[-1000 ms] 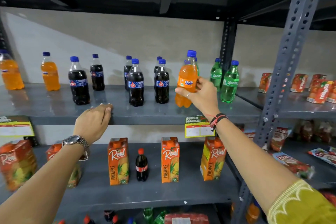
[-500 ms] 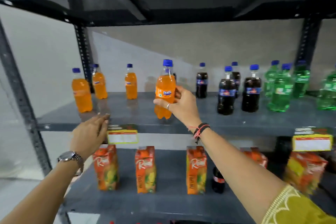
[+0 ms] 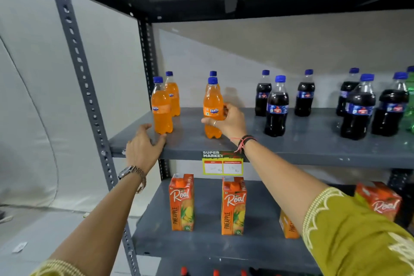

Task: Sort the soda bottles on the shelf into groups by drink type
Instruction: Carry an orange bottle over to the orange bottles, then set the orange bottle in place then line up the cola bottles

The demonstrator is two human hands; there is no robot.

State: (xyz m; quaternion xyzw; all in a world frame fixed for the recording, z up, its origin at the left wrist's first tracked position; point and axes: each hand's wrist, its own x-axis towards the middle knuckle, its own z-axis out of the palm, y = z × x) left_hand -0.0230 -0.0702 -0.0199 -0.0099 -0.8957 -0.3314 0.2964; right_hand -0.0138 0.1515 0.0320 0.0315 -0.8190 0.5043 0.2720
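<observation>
My right hand (image 3: 228, 122) grips an orange Fanta bottle (image 3: 212, 107) that stands on the grey shelf (image 3: 302, 145), near its left end. Another orange bottle (image 3: 213, 74) stands right behind it, mostly hidden. Two more orange bottles (image 3: 161, 110) (image 3: 173, 94) stand at the far left. My left hand (image 3: 143, 148) rests open on the shelf's front edge, beside the nearest orange bottle. Several dark cola bottles (image 3: 276, 107) with blue caps stand to the right. A green bottle (image 3: 411, 105) shows at the right edge.
A grey upright post (image 3: 78, 63) frames the shelf's left end. A yellow price tag (image 3: 222, 164) hangs on the shelf's front edge. On the lower shelf (image 3: 206, 244) stand orange pineapple juice cartons (image 3: 182, 201) (image 3: 233, 205).
My right hand has carried the Fanta bottle leftwards along the shelf and set it down by the other orange bottles. My left hand slid left along the front edge. The view shifted left.
</observation>
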